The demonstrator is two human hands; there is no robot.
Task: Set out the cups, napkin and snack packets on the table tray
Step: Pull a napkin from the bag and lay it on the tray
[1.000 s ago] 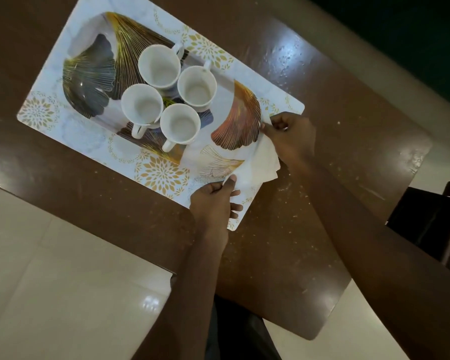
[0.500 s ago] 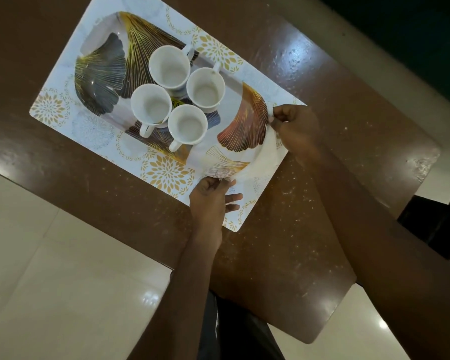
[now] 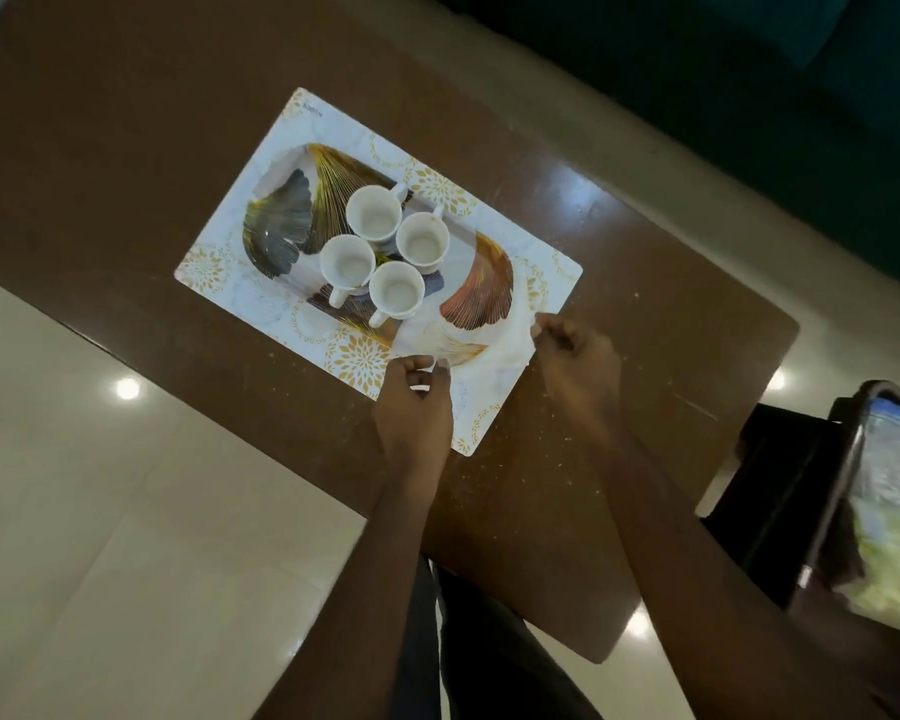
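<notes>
The napkin [image 3: 507,343] is a thin white paper sheet, draped over the near right end of the tray [image 3: 281,220], its far edge lapping the russet leaf printed there. It looks almost weightless and quite limp; the tray's pattern seems to show faintly through it. I'd judge it will crease, tear or drift at the slightest tug, and will take no push at all. The sensible hold is the one being used — at the corners, lightly, with the sheet kept taut between them.

The left hand [image 3: 411,407] pinches the near corner between thumb and fingertips, and the right hand [image 3: 578,366], fingers curled in, nips the corner on its own side. Neither hand carries anything else.

Just beyond the napkin four white cups [image 3: 396,291] stand upright and empty in a tight cluster at the tray's middle, handles turned outward. They are stiff, glossy and breakable, so a careless sweep of the sheet could catch one. The tray sits on a white placemat [image 3: 204,267] with gold flowers, which lies on the brown tabletop [image 3: 645,304].

Well apart at the far right is a dark-rimmed container [image 3: 889,511] with something pale and yellowish inside — possibly the snack packets, though it is too blurred to say.
</notes>
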